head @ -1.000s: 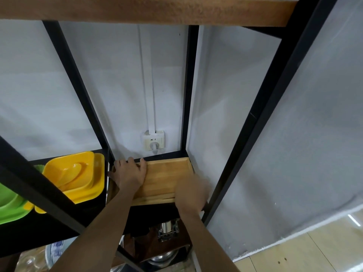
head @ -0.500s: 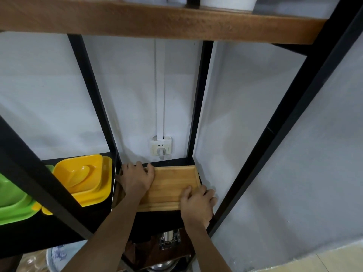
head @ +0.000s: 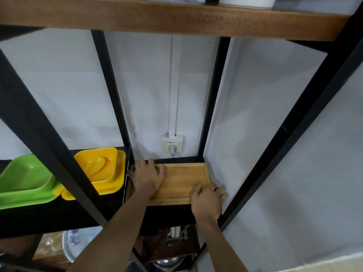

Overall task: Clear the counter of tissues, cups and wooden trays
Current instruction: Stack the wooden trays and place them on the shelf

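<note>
A: Where's the wooden tray (head: 182, 181) sitting?

B: Lying flat on the black shelf (head: 170, 213), in the right-hand bay, pushed toward the back right corner. Its far edge is running along the shelf's back rail, just under the wall socket (head: 172, 143).

A: Hands?

B: Left hand (head: 147, 177) is lying palm down on the tray's left end, fingers (head: 143, 163) spread flat and reaching to the back left corner. Not curling round anything, just pressing on the wood. Right hand (head: 208, 199) is sitting at the tray's front right corner, fingers (head: 197, 187) bent loosely over the front rim, some resting on the tray's inner surface. Whether the thumb is clamping the rim, I cannot tell.

A: So neither is really gripping?

B: Left is open and flat on the tray. Right is touching it with curled fingers, grip unclear.

A: Anything else on the shelf?

B: Yellow dish (head: 102, 169) is sitting in the next bay to the left, just beside the tray with a black upright (head: 112, 91) standing between them. Green dish (head: 27, 181) is sitting further left, its edge overlapping the yellow one. A wooden board (head: 176, 18) is running overhead with white containers (head: 247, 1) on it, mostly cut off. Below the shelf some metal ware (head: 174, 234) and a blue-patterned plate (head: 72, 242) are showing, partly hidden.
</note>
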